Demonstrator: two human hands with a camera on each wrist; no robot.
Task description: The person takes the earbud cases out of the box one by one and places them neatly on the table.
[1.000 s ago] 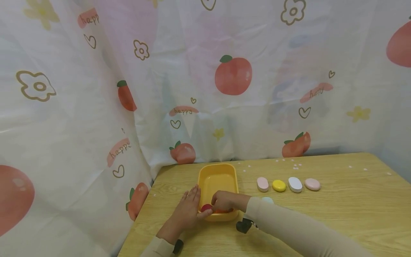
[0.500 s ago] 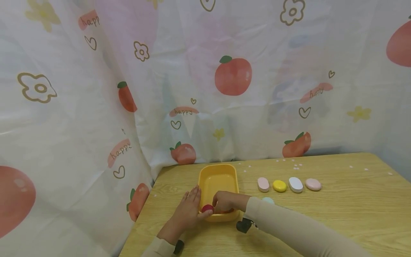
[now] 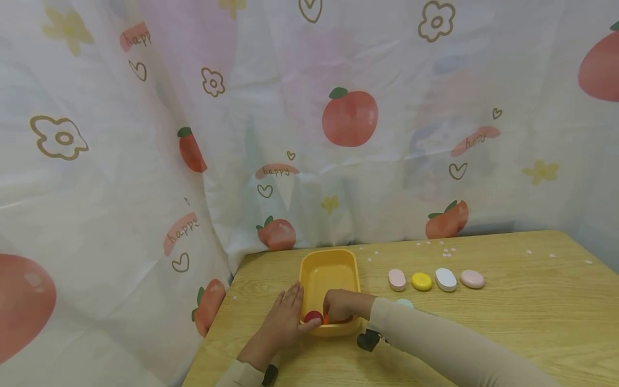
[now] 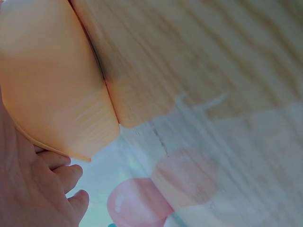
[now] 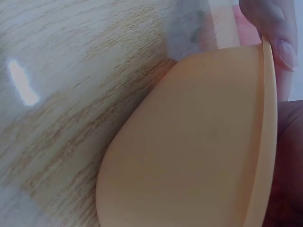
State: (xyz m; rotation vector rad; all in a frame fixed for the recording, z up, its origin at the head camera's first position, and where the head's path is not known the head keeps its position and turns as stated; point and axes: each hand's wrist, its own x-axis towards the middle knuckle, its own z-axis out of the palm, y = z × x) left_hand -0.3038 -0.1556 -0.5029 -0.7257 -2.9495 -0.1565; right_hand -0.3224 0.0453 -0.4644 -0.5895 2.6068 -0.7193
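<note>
A yellow-orange plastic box (image 3: 333,275) stands on the table. My left hand (image 3: 281,323) rests along its left rim with the fingers straight and the thumb over the near corner. In the left wrist view the fingertips show at the rim. My right hand (image 3: 340,305) reaches down inside the near end, fingers curled around an orange piece (image 3: 326,319) that is mostly hidden by the hand. Beside it, in the near left corner, lies a round dark red piece (image 3: 313,316). The right wrist view shows mainly the outer wall of the box (image 5: 189,142).
Right of the box, soap-like pieces stand in a row: pink (image 3: 397,279), yellow (image 3: 422,281), white (image 3: 445,279) and pale pink (image 3: 472,279). A pale blue one (image 3: 404,303) is partly behind the right sleeve (image 3: 425,333). A patterned curtain (image 3: 387,177) hangs behind the table.
The orange piece now shows as a narrow strip beside the right fingers, where it lay lower and broader before. The head view has tilted slightly; the left hand stays on the box.
</note>
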